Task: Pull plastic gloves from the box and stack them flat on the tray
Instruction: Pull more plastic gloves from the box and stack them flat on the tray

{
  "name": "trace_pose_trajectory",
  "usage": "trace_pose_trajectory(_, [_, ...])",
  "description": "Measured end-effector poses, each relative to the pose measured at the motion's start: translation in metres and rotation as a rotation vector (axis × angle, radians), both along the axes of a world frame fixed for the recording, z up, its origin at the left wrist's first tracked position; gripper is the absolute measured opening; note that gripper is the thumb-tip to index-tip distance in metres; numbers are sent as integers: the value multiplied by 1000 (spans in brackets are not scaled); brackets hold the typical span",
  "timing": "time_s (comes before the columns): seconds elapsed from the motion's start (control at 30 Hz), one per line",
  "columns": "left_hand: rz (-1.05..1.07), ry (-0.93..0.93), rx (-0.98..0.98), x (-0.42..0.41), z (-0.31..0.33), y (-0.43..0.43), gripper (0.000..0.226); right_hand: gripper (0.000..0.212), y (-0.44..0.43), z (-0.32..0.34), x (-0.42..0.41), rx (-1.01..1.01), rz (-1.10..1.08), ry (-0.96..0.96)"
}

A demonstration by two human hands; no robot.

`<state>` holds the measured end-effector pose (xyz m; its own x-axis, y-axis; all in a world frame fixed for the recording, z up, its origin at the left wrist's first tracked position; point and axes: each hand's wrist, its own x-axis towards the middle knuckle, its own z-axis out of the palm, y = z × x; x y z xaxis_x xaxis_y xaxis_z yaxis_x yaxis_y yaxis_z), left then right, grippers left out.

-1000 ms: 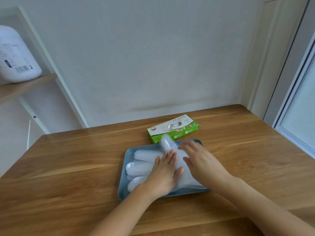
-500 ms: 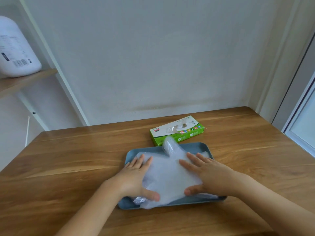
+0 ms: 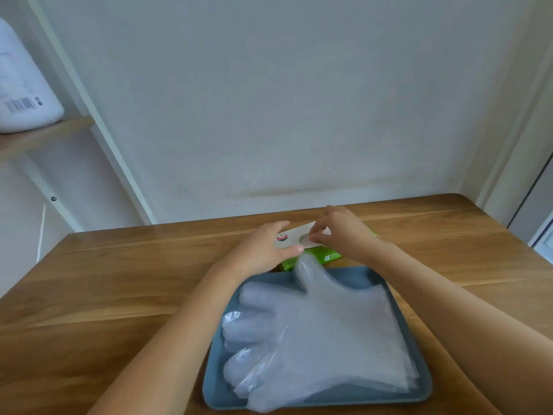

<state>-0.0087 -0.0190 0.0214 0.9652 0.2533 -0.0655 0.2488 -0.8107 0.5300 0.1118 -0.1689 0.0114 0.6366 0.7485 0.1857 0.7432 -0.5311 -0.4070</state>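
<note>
Both hands are up at the box (image 3: pixel 331 256), which sits just beyond the tray's (image 3: pixel 216 381) far edge, close against it. The left hand (image 3: pixel 263 250) grips the box's left end, thumb along the near side and fingers reaching over the white top. The right hand (image 3: pixel 341 235) is over the middle of the box, fingertips bunched in a pinch right at the opening in the top. Is there plastic between those fingertips? I cannot tell from here; it is too blurred.

On the blue tray itself lies the stack of clear gloves (image 3: pixel 314 339), spread flat. Their fingers point to the tray's left side and their cuffs run to its right. Some fingertips spill slightly over the left rim and over the near edge. One glove thumb (image 3: pixel 305 269) pokes out past the tray's far edge and reaches the green side of the box.

The tray rests on a wooden table (image 3: pixel 119 295), both forearms crossing above it, the left forearm along its left side, the right over its right corner. Far off to the tray's left, a wooden shelf (image 3: pixel 45 136) carries a white container (image 3: pixel 24 94) with a barcode.
</note>
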Motion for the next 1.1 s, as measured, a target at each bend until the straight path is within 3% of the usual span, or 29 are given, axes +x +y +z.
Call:
trace_pose_trajectory(0.3, [-5,165,-143,24,-36,10,89,20,18,-20,11,-62,-70,62])
trace_pose_trajectory(0.4, [-24,161,-139,26,-40,10,82,26,21,-29,11,-117,-48,-26])
trace_pose_trajectory(0.5, [-21,124,-169,27,-43,11,61,25,20,-36,12,-126,-2,-90])
trace_pose_trajectory(0.63, [7,103,-177,31,-46,14,48,17,17,-37,14,4,3,1])
trace_pose_trajectory(0.83, [4,111,-163,32,-46,15,57,13,12,-25,12,109,30,215])
trace_pose_trajectory(1.1, [-34,105,-179,31,-46,15,61,15,13,-28,18,378,-178,195])
